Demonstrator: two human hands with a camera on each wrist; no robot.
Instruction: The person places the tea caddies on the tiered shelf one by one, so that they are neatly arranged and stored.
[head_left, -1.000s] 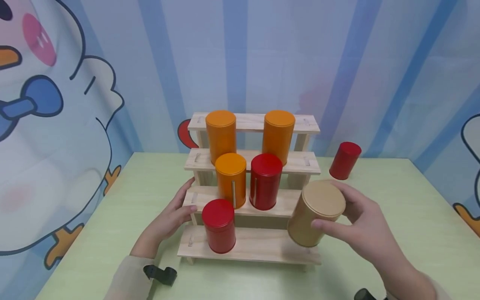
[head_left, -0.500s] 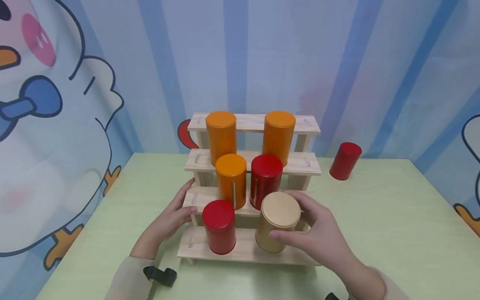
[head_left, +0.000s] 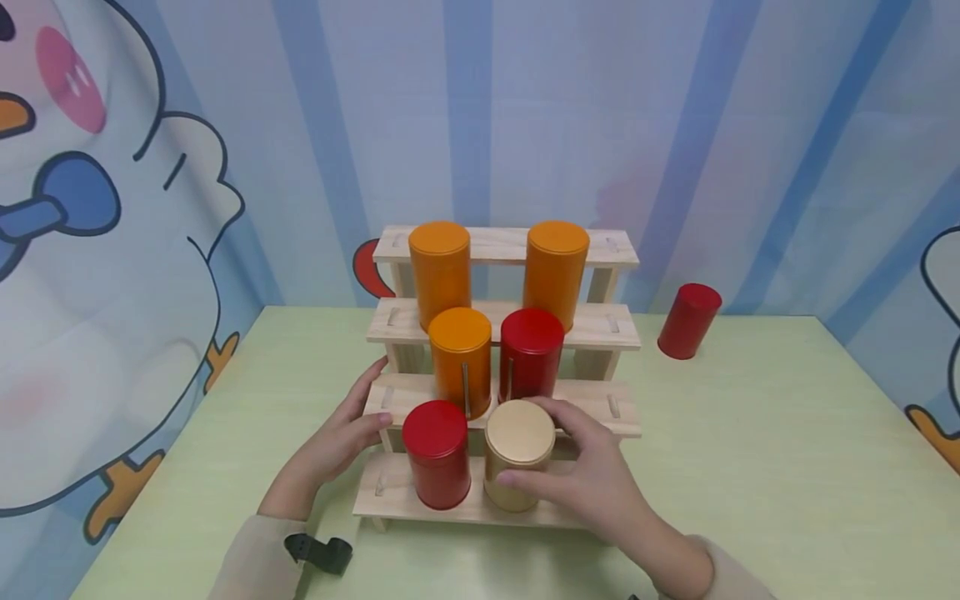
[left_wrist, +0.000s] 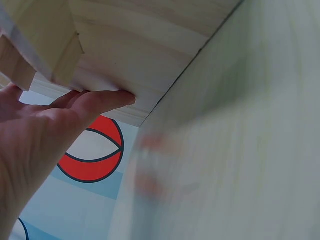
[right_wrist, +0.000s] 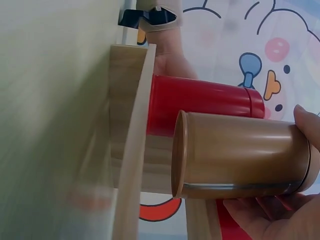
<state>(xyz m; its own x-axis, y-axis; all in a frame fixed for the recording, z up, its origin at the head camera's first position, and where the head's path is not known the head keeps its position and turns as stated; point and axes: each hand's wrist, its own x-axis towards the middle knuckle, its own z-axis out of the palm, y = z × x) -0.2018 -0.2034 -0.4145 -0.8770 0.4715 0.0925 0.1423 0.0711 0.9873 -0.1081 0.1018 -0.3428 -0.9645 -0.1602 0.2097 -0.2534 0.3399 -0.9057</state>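
Note:
My right hand [head_left: 600, 483] grips a gold canister [head_left: 517, 437] with thumb and fingers, over the lowest step of a wooden tiered shelf [head_left: 390, 508]. In the right wrist view the gold canister [right_wrist: 240, 155] is upright to the step, its base slightly apart from the wood. Just left of it stands a red canister [head_left: 437, 458]. My left hand [head_left: 333, 442] holds the shelf's left end; its thumb lies on the second step, the other fingers reach behind. In the left wrist view the left hand [left_wrist: 50, 135] touches the pale wood.
On the second step stand an orange canister [head_left: 459, 358] and a red canister [head_left: 531, 354]. Two taller orange canisters, left [head_left: 439, 275] and right [head_left: 555, 275], stand on the step above. Another red canister [head_left: 690, 321] stands on the table [head_left: 750, 467] at the back right.
My right hand has carried the gold canister leftward from the shelf's right end, and lower, to beside the front red canister. My left hand has stayed on the shelf.

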